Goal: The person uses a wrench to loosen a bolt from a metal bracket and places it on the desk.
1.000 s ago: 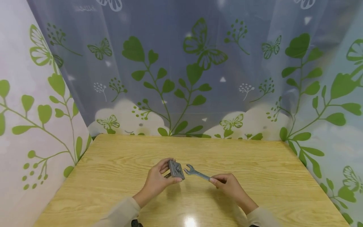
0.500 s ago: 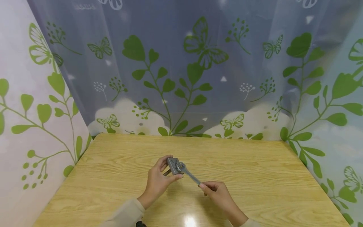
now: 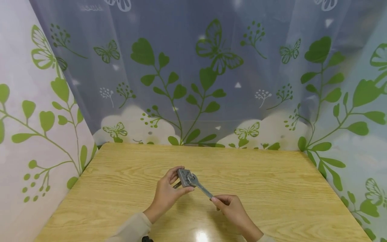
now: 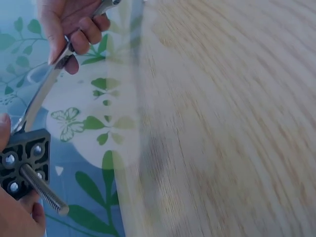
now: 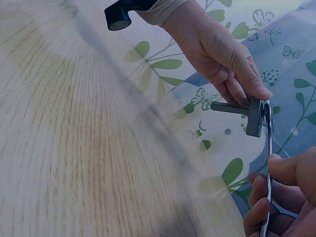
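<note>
Our curtained-off nook, home or workshop we cannot tell, wood-grain table (image 3: pixel 260 178), butterfly-print curtain (image 3: pixel 187 80) behind, matching side hangings (image 3: pixel 27 80).

On my left wrist feed, the left hand (image 4: pixel 17 215) grips a dark square plate (image 4: pixel 24 154), a threaded rod (image 4: pixel 45 190) jutting from its face. Beyond that hand I see the right hand (image 4: pixel 69 24) holding a wrench (image 4: pixel 40 94) that reaches the plate's edge. Leaf-printed cloth (image 4: pixel 89 148) shows behind both hands, wood-grain surface (image 4: pixel 212 123) beside them.
</note>
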Available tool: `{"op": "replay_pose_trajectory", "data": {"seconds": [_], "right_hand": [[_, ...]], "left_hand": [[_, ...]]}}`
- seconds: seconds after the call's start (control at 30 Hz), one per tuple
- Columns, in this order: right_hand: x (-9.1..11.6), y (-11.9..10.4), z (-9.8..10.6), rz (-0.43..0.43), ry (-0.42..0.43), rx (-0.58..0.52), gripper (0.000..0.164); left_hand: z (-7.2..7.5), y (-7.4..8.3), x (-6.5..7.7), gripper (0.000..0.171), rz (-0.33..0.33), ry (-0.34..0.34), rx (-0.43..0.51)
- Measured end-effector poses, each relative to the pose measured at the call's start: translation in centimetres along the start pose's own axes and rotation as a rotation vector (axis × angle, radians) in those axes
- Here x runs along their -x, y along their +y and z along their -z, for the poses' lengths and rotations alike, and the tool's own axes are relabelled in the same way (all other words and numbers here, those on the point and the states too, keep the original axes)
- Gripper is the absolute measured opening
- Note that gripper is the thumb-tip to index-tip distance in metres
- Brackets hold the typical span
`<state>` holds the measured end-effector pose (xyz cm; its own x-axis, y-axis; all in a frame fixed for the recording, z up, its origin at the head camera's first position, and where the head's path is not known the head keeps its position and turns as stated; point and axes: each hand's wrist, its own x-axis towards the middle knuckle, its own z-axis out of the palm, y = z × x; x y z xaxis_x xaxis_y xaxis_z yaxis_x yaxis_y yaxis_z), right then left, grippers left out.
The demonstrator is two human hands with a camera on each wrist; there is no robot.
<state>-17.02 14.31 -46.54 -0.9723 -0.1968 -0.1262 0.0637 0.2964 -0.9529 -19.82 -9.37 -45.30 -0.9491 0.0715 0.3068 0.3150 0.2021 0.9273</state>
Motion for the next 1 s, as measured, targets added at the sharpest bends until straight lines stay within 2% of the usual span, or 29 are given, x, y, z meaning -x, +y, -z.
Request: {"op": "replay_pose_trajectory", "data": {"seconds": [0.07,0.23,0.3,0.57,0.67,0.77,0.83,1.0], "right_hand": [[0.0,0.0,0.0,-0.001,-0.01,0.0,0.036],[0.0,-0.2,-0.2,0.015,-0.03,-0.014,0.035],[0.1,-0.3,-0.3,0.022,-0.027,-0.029,0.034],[0.4,-0.5,-1.0,0.035,-0.036,-0.034,0.036],[0.3,-0.4,-1.0,0.035,-0.036,-0.023,0.035],[0.0,-0.2,-0.5,0.049,-0.049,0.001,0.033],[-0.3,0.0,0.0,0.071,-0.063,0.019,0.032],[-1.3,0.3,1.7,0.133,-0.109,0.067,0.028]], "left_hand": [[0.2,0.9,0.1,0.072,-0.003,-0.021,0.011],[0.2,1.2,0.0,0.073,0.011,-0.046,0.02],[0.2,0.4,-0.1,0.074,0.008,-0.048,0.017],[0.2,0.4,-0.1,0.075,-0.037,-0.02,-0.057],[0.4,0.4,-0.1,0.074,-0.051,-0.032,-0.06],[0.9,0.5,-0.2,0.073,-0.071,-0.088,-0.035],[1.4,0.5,-0.2,0.072,-0.082,-0.156,0.008],[2.4,0.8,-0.4,0.071,-0.047,-0.347,0.131]]}}
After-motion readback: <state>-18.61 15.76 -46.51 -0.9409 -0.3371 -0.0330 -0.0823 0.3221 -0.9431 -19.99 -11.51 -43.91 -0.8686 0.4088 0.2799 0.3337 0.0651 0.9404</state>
